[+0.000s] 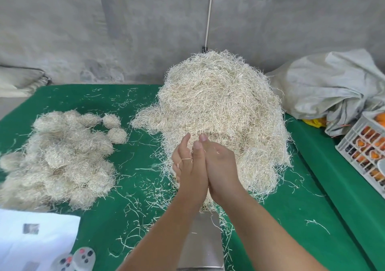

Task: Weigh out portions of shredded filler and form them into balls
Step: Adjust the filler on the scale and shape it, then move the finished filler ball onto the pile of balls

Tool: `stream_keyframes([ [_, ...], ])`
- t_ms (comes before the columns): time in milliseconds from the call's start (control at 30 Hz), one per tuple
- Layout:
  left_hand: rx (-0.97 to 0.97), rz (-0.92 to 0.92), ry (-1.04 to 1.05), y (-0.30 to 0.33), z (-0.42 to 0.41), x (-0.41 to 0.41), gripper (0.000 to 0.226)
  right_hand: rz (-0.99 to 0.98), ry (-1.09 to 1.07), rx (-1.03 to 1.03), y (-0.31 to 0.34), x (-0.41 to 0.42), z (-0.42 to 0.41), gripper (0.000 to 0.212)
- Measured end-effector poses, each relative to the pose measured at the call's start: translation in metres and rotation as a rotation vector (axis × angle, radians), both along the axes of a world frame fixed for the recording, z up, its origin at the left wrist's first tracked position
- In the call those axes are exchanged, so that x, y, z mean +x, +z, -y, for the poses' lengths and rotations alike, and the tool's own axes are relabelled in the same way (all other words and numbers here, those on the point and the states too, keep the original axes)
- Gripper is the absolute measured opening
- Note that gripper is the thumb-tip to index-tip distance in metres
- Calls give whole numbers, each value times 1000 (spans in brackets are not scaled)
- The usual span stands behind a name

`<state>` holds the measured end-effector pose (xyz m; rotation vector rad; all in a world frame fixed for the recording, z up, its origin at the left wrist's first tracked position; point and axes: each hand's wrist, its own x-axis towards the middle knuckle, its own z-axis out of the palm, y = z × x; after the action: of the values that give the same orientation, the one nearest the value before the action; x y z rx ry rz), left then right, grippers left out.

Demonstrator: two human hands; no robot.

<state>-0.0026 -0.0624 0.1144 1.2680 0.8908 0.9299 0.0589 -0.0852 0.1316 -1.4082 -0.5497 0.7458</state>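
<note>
now we have both hands raised in front of the big heap of filler (223, 112); the left hand (188, 172) and right hand (220, 172) are pressed palm to palm, fingers fairly straight, and whether a portion sits between them we cannot tell. a few strands cling to the left hand. if we are rolling, we should keep even pressure and turn the palms in small circles so the ball packs tight. finished balls (60, 158) lie to the left on the green cloth (135, 187); the metal scale (203, 243) sits below our wrists.
</note>
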Motion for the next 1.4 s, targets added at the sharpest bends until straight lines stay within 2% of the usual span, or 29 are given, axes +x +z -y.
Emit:
stream_keyframes([
  [67,-96,97,-109,11,8,3,56,123,-31,33,1,4,-6,51],
  [100,-157,154,-153,14,12,5,54,173,-27,45,2,6,-9,55],
  [167,-354,310,-154,21,14,8,27,196,-28,47,-1,10,-17,61],
  [233,-500,370,-137,23,11,6,23,223,-26,46,-8,6,-21,61],
  [333,-456,347,-162,10,-4,-6,59,336,66,28,-17,-3,-30,50],
  [367,-400,313,-172,3,-12,-9,65,368,79,-34,-16,-3,-35,51],
  [400,-354,264,-171,-4,-21,-13,60,374,101,-90,-15,-2,-41,56],
  [467,-221,55,-65,-18,-47,-23,33,384,163,-141,-18,0,-50,70],
  [500,-86,-105,-11,-26,-63,-31,28,390,207,-153,-22,0,-53,71],
  [567,163,-407,-15,-40,-99,-57,42,321,303,-137,-31,3,-55,69],
  [667,437,-699,46,-40,-169,-108,70,175,399,-163,-46,10,-69,64],
  [733,620,-919,143,-22,-221,-142,72,171,397,-232,-58,14,-78,48],
  [767,660,-1042,198,-11,-246,-157,74,201,411,-263,-64,15,-79,42],
  [833,605,-1317,232,6,-287,-181,86,271,491,-301,-71,13,-75,44],
  [900,451,-1550,100,19,-307,-194,103,291,512,-313,-73,12,-69,45],
  [933,395,-1602,29,22,-311,-194,105,296,506,-314,-73,13,-68,41],
  [1000,357,-1586,-64,22,-309,-182,100,328,500,-317,-74,15,-68,43],
  [1067,317,-1492,-119,18,-297,-162,93,356,500,-332,-78,18,-68,43],
  [1133,272,-1417,-193,8,-281,-140,87,375,486,-350,-89,24,-66,27],
  [1233,381,-1423,-308,-19,-247,-108,73,397,429,-423,-115,41,-61,21],
  [1300,499,-1351,-376,-44,-221,-88,64,437,404,-502,-136,54,-53,25],
  [1400,499,-1149,-499,-85,-181,-55,52,656,328,-641,-166,78,-37,51],
])
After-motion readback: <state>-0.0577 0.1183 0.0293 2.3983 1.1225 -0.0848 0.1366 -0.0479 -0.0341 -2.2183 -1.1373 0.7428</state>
